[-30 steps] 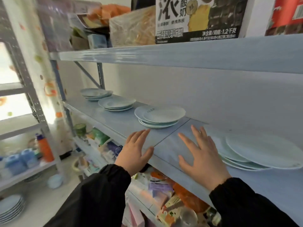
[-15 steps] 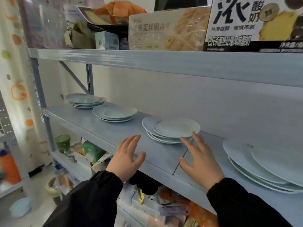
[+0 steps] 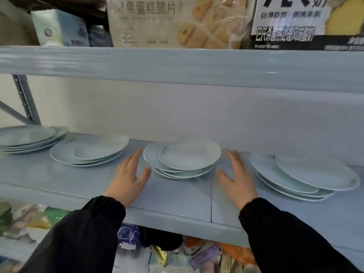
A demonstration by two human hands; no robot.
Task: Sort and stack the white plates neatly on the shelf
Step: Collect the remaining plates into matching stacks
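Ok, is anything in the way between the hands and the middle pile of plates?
Nothing visible. The left hand and right hand are open on either side of the middle pile, with only bare shelf between each hand and its rims.

Both arms: you are holding them stretched forward across the front edge of the shelf (image 3: 177,196), black sleeves (image 3: 82,233) covering them to the wrists. Left hand (image 3: 128,180): you are keeping it palm down, fingers straight and close together, pointing toward the back edge, thumb spread rightward. Right hand (image 3: 237,180): you are posing it likewise, palm down, fingers extended, thumb spread leftward. Neither is gripping anything. Contact with the board: cannot tell.
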